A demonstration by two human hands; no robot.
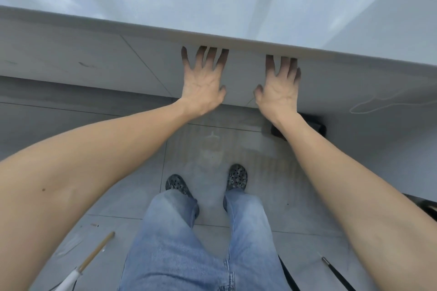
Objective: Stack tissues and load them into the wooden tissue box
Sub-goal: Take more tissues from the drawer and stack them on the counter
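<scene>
No tissues and no wooden tissue box show in the head view. My left hand and my right hand are stretched forward with fingers spread, below the front edge of a glossy white table. The fingertips of both hands are hidden under the table's rim. Neither hand holds anything. The two hands are about a hand's width apart.
I stand on grey floor tiles in jeans and patterned clogs. A wooden-handled white umbrella lies on the floor at lower left. A thin dark rod lies at lower right. A dark object and a white cord sit under the table at right.
</scene>
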